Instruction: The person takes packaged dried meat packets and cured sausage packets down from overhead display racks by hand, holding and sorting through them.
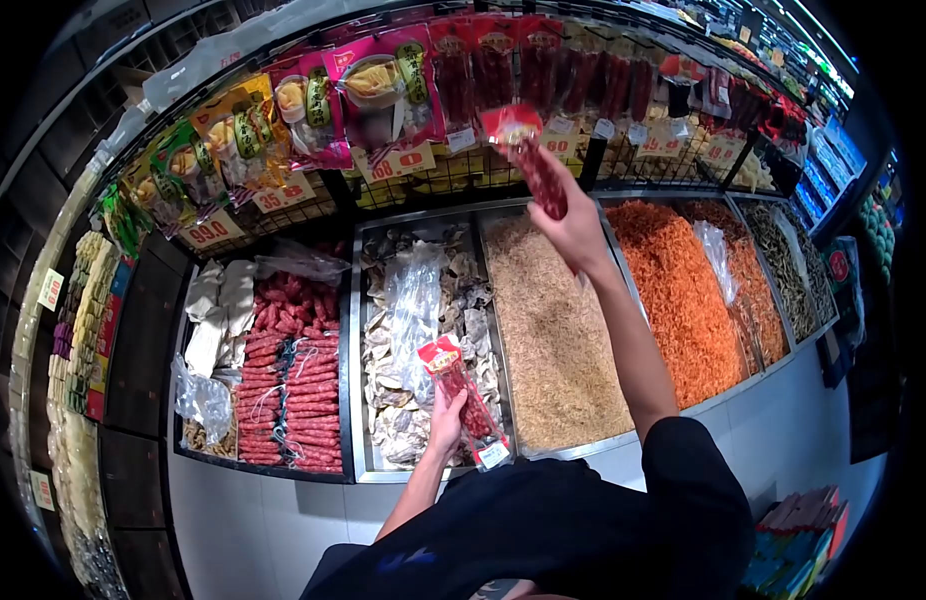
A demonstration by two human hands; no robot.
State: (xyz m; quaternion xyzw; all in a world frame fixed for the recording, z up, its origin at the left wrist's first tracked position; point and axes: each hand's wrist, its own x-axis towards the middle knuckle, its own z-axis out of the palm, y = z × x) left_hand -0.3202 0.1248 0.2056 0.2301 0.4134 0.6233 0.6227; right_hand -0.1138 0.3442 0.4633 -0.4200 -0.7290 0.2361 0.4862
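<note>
My left hand (445,425) grips a red-topped clear pack of sausages (465,395) low over the bin of pale dried seafood (388,410); a white label shows at the pack's lower end. Raised higher, my right hand (575,225) is closed around the lower part of a second red-topped sausage pack (528,150), which tilts toward the hanging rack. Beneath that hand lies a bin of tiny tan dried shrimp (553,340). Similar red packs (493,65) hang on the rack just behind the raised one.
Orange dried shrimp (673,300) fill a bin to the right. Red sausages (288,400) lie in a bin to the left. Above, noodle-picture bags (383,85) and price cards (395,163) hang on a black wire rack (463,165). Shelves (83,300) stand at far left.
</note>
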